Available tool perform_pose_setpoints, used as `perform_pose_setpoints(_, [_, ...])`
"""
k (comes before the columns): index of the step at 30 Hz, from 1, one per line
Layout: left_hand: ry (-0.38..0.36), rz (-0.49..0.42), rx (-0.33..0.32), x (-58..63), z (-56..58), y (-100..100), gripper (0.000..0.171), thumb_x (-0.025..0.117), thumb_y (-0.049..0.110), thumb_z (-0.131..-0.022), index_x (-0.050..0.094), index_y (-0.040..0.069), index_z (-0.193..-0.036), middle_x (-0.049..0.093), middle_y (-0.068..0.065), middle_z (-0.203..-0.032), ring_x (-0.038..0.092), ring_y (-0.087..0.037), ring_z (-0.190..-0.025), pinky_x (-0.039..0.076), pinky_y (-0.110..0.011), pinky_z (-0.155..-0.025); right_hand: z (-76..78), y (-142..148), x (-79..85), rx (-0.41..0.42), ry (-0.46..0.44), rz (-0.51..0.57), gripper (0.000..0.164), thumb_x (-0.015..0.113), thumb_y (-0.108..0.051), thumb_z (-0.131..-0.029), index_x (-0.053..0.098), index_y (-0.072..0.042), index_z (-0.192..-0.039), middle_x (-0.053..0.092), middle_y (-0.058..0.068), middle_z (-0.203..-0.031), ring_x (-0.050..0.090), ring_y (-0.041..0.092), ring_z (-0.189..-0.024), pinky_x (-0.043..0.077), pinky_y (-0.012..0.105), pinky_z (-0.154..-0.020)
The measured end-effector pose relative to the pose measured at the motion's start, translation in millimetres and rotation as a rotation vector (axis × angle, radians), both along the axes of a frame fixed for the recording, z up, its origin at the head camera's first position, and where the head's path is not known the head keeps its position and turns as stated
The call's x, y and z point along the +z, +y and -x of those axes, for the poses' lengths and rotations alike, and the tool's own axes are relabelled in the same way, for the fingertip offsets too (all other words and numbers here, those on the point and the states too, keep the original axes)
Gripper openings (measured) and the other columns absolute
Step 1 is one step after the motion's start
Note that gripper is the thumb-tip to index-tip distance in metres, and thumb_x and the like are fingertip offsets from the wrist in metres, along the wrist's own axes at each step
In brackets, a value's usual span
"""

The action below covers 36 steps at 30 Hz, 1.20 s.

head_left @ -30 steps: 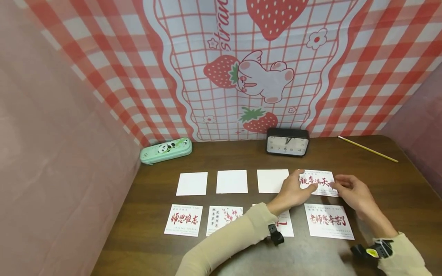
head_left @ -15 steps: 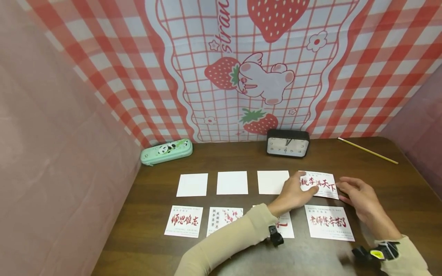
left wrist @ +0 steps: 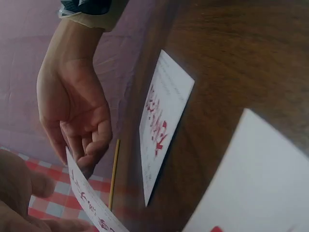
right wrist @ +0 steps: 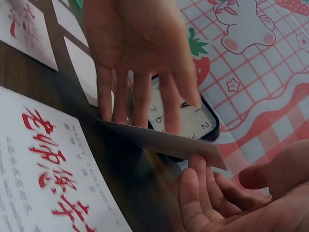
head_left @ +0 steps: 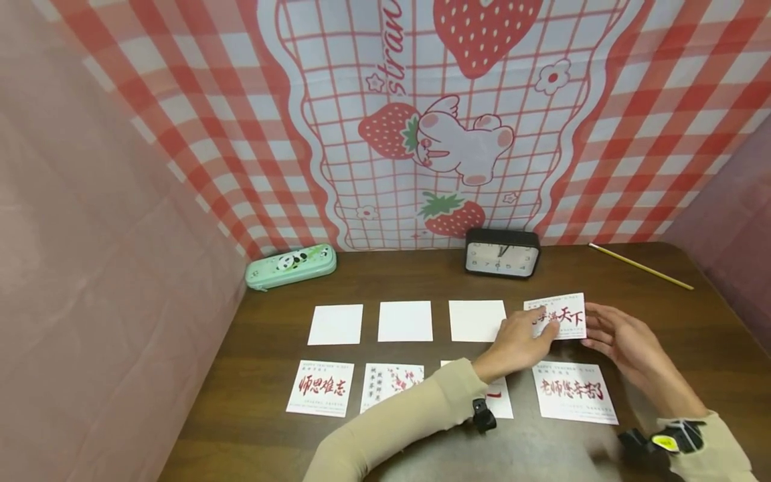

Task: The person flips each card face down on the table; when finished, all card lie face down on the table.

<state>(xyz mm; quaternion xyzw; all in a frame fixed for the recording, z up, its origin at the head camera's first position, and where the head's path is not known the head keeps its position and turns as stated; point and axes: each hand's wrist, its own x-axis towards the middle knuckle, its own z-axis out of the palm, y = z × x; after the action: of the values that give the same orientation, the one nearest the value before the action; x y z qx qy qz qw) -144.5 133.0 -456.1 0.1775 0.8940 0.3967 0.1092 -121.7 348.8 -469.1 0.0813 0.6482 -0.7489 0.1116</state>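
A white card with red Chinese characters [head_left: 569, 318] tilts up from the table, its right edge raised. My left hand [head_left: 519, 343] covers its lower left part, fingertips on the printed face. In the right wrist view, those fingers look straight and the thumb stands apart from the card. My right hand [head_left: 626, 341] is at the raised edge; its fingertips [right wrist: 197, 164] touch the card's back, loosely bent, with the thumb off to one side. Just below lies another printed card [head_left: 575, 393]. A blank white card [head_left: 472, 318] lies left of my left hand.
Two more blank cards [head_left: 335, 324] complete the upper row. In the lower row are a printed card [head_left: 319, 388], a floral card [head_left: 391, 383] and one partly under my left sleeve. Behind stand a green pencil case [head_left: 291, 266] and a black clock [head_left: 502, 252]; a yellow pencil [head_left: 641, 266] lies right.
The held-up card's right edge has risen and the card has turned slightly. My right hand drew back a little, then came against its edge again. My left hand has shifted slightly right.
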Motion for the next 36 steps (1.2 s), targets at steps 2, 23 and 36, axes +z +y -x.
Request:
perform_pose_setpoints(2, [-0.004, -0.005, 0.010, 1.5, 1.0, 1, 0.049, 0.048, 0.045, -0.108, 0.057, 0.022, -0.151, 0.061, 0.006, -0.150, 0.056, -0.011, -0.138, 0.042, -0.026, -0.115, 1.8, -3, -1.5, 0.029, -0.013, 0.019, 0.025, 0.039, -0.035, -0.113, 0.050, -0.020, -0.131, 0.070, -0.019, -0.102, 0.070, 0.002, -0.092, 0.062, 0.022, -0.080])
perform_pose_setpoints(23, [-0.071, -0.310, 0.020, 3.7, 5.1, -1, 0.051, 0.050, 0.045, -0.109, 0.058, 0.014, -0.148, 0.071, -0.004, -0.138, 0.067, -0.007, -0.120, 0.051, -0.015, -0.098, 7.3, -45, 0.2, 0.077, -0.007, -0.019, 0.012, 0.048, -0.024, -0.112, 0.059, -0.023, -0.116, 0.073, -0.016, -0.098, 0.071, 0.003, -0.089, 0.063, 0.023, -0.079])
perform_pose_setpoints(36, [-0.141, -0.530, 0.038, 10.1, 9.6, -7, 0.046, 0.053, 0.045, -0.108, 0.066, 0.015, -0.140, 0.076, -0.002, -0.125, 0.071, -0.002, -0.104, 0.057, -0.015, -0.083, 11.8, -47, 9.8, 0.056, -0.067, -0.198, 0.085, 0.052, -0.040, -0.109, 0.012, 0.016, -0.159, 0.062, -0.024, -0.100, 0.066, -0.005, -0.093, 0.063, 0.023, -0.084])
